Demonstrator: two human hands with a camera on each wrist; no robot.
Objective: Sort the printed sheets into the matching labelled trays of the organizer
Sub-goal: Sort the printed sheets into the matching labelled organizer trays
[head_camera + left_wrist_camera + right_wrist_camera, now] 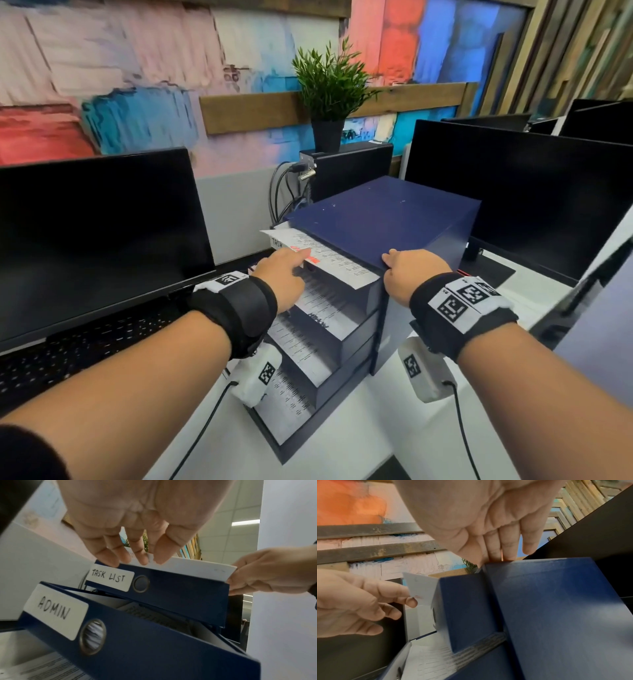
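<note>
Now I am pinching the limp, light white printed sheet (322, 257) by its near edge with my left hand (281, 274), feeding it into the dark blue organizer (387, 219) while my right hand (411, 270) is steadying it, fingers flat.

I am in an office. Dark monitors (96, 236) stand at my ten and two o'clock, with more screens (596, 118) in rows beyond. A keyboard (85, 346) lies at nine o'clock. The organizer (383, 219) at twelve bears trays labelled ADMIN (56, 609) and TASK LIST (109, 577).
</note>
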